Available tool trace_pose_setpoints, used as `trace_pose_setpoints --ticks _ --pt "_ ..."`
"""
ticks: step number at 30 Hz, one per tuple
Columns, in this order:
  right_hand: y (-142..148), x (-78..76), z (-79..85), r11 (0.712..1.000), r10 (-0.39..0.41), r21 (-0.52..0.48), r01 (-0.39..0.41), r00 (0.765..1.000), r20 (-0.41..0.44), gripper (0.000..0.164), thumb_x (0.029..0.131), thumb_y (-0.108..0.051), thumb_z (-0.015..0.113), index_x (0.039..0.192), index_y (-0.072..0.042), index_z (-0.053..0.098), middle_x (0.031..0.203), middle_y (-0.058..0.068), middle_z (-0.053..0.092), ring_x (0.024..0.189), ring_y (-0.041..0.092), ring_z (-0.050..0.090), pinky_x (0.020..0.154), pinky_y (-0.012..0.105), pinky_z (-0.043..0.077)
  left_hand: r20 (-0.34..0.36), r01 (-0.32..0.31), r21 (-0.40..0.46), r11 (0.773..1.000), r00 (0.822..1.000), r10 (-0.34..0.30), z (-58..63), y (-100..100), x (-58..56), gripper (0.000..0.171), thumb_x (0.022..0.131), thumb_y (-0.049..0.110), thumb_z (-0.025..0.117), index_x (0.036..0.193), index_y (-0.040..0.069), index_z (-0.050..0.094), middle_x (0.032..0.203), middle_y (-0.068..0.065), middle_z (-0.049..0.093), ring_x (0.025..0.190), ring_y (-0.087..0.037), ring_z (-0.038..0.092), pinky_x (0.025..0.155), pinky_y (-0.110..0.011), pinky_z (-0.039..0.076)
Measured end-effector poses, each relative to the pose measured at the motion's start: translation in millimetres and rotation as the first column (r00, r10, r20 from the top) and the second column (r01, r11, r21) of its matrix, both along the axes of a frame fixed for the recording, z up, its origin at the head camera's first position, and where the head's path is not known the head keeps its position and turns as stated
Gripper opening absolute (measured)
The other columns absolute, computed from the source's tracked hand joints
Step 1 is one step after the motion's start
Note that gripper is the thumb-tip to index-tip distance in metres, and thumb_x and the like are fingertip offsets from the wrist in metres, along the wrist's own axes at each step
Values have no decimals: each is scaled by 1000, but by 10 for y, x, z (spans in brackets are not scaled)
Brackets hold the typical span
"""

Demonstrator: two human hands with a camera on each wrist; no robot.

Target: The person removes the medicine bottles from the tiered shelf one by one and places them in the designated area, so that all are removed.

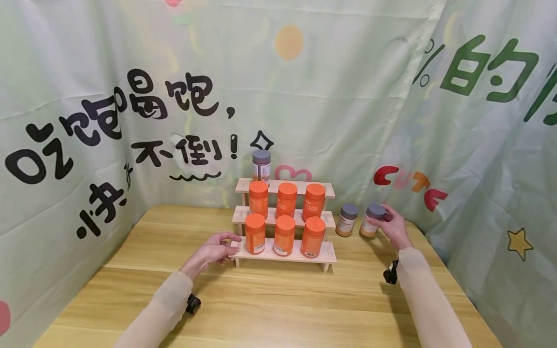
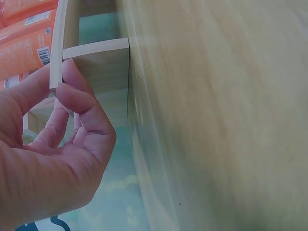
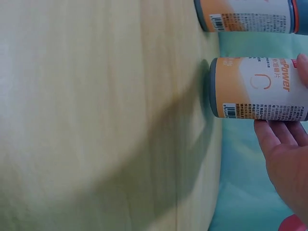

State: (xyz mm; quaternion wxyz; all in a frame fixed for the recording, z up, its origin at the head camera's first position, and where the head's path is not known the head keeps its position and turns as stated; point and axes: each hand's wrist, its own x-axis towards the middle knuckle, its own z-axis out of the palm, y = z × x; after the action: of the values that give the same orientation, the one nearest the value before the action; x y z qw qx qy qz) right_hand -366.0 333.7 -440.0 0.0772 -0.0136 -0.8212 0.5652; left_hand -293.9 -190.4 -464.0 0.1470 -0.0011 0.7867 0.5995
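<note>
On the right of the table (image 1: 283,309) in the head view, the right hand (image 1: 395,227) holds a grey-lidded jar (image 1: 368,229) beside a matching jar (image 1: 345,224), well apart from the left hand (image 1: 213,249), which grips the tiered stand (image 1: 328,251) bearing orange jars (image 1: 284,237). Seen from the left wrist, thumb and fingers pinch the bottom shelf (image 2: 57,48); steady pressure should stop it shifting. From the right wrist, thumb and fingertips flank the jar; an even, upright hold should spare its neighbour a knock.

Your wooden table (image 1: 278,309) bears a three-tier rack (image 1: 329,250) and two grey-lidded jars (image 1: 346,222) beside it; its lower tiers carry six orange jars (image 1: 285,237), its top another jar (image 1: 261,164).
</note>
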Motion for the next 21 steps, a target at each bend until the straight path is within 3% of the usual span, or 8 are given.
trace_pose_setpoints --ticks 3,7,17,21 --pt "9 -18 -50 1000 1 -23 -1 1000 4 81 89 -21 73 154 -5 26 148 25 39 95 -11 48 78 6 44 0 1 0 1000 1000 -1 8 -2 -7 39 87 10 71 124 8 59 80 -7 61 65 -18 60 52 -27 45" --pt "39 -40 -104 999 -7 -33 7 1000 -5 81 89 -20 74 153 -4 27 147 25 40 92 -14 48 78 6 44 4 4 1 1000 1000 -4 10 -1 -13 39 87 10 71 124 8 59 81 -7 61 66 -18 61 52 -27 45" --pt "36 -41 -111 1000 6 -4 -6 1000 11 84 91 -24 71 155 -4 21 149 26 38 100 -6 46 78 6 43 1 -3 6 1000 1000 3 -11 -3 -18 38 87 9 71 123 7 60 81 -7 61 66 -18 62 52 -27 45" --pt "30 -39 -116 1000 1 5 -2 1000 22 85 91 -26 71 156 -6 20 150 25 38 112 8 49 78 7 42 -2 -4 8 1000 1000 4 -6 -7 -10 38 87 9 71 123 7 60 80 -7 61 66 -18 62 52 -27 45"
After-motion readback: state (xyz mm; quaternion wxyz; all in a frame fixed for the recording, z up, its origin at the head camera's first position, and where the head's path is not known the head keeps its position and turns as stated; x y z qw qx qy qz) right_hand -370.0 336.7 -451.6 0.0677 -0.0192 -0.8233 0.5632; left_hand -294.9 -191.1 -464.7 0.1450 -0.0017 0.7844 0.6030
